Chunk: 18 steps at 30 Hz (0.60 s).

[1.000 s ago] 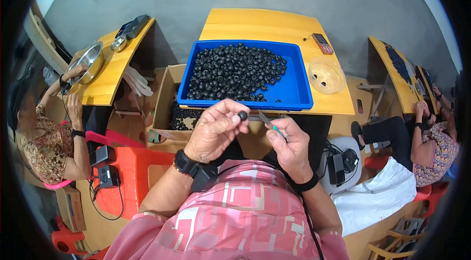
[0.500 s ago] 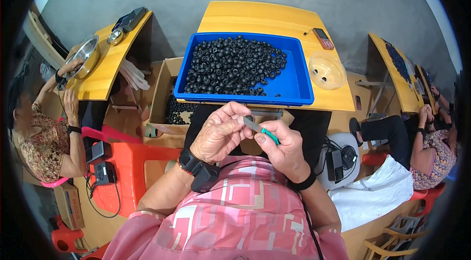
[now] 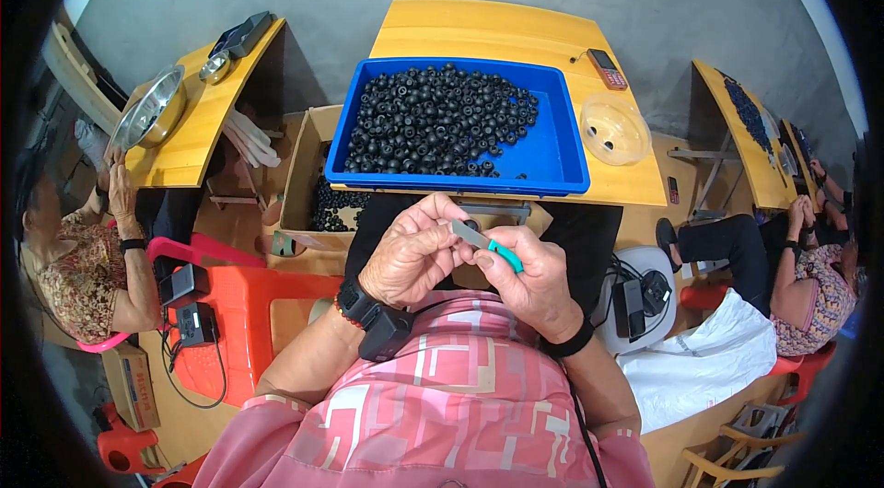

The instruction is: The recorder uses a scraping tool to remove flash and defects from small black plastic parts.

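A small black rubber-like part (image 3: 471,225), rounded and partly hidden by fingers, is pinched in my left hand (image 3: 412,251). My right hand (image 3: 531,278) is closed around a small knife (image 3: 505,254) with a green handle. Its flat grey blade points left and lies against or very near the black part and my left fingertips; I cannot tell whether it touches. Beyond both hands, a blue tray (image 3: 558,133) holds a heap of similar black parts (image 3: 433,120), thickest at its left and middle.
On the yellow table (image 3: 488,23), a clear plastic bowl (image 3: 615,131) and a red phone (image 3: 607,70) are right of the tray. Below its left side stands a cardboard box (image 3: 308,161) of black parts. A red stool (image 3: 235,322) is at my left; people work at both side tables.
The knife's blade has tilted slightly, and more of its green handle shows. My hands stay nearly in place. The person at the left has drawn a hand out of the metal bowl.
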Motion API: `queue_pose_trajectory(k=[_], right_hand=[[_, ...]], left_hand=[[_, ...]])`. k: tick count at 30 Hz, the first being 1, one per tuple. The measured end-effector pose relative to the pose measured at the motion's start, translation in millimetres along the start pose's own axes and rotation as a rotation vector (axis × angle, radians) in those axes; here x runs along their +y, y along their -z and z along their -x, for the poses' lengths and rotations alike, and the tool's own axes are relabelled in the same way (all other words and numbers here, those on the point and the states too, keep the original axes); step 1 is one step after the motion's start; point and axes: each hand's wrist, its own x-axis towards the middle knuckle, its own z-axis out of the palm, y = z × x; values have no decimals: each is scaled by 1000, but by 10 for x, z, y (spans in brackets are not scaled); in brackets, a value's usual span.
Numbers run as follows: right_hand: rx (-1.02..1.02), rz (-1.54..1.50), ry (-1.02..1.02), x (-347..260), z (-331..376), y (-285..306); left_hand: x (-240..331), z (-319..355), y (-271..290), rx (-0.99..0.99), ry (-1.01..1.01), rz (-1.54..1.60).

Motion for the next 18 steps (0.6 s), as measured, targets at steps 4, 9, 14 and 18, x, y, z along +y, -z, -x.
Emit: queue_pose_trajectory(k=[4,9,14,18], right_hand=[[-2,-2,0,10,6,-6],[-11,15,-3,32,9,-13],[-23,-29,-13,54,12,-15],[-27,-20,-5,50,3,-12]], left_hand=[[-1,4,1,7,0,0],[13,2,-2,2,8,-6],[29,0,-1,2,10,-8],[63,6,-16,-1,-17,-66]])
